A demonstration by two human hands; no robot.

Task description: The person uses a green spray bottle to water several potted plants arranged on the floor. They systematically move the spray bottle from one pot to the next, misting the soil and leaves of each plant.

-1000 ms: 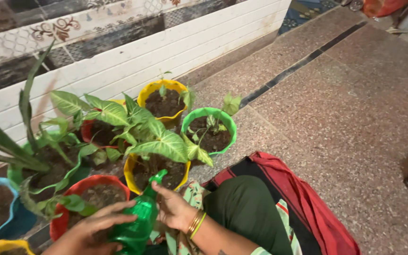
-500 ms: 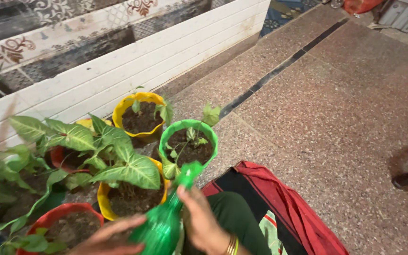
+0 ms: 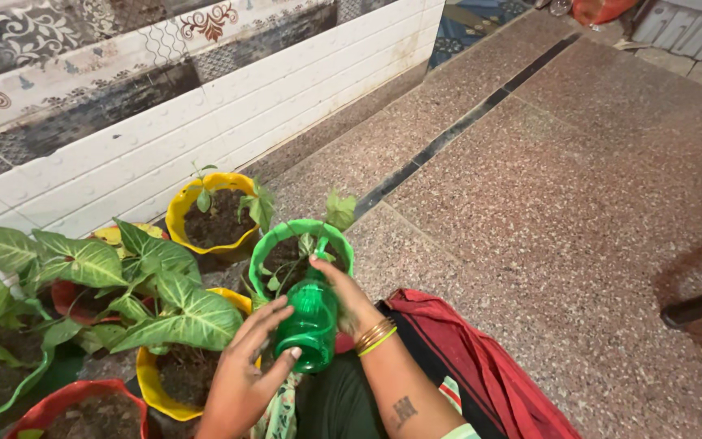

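Both hands wrapped round the green spray bottle (image 3: 309, 319): left hand (image 3: 247, 366) at 7 o'clock, right hand (image 3: 349, 299) at 2, nozzle over the green pot (image 3: 263, 244).

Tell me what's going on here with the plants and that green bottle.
A person sitting on the speckled stone floor holds a green plastic bottle in both hands. The left hand cups its base, and the right hand grips near the neck. The bottle's spout points into the green pot, which holds soil and a small seedling. More potted plants, in yellow and red pots, stand alongside by the tiled wall.
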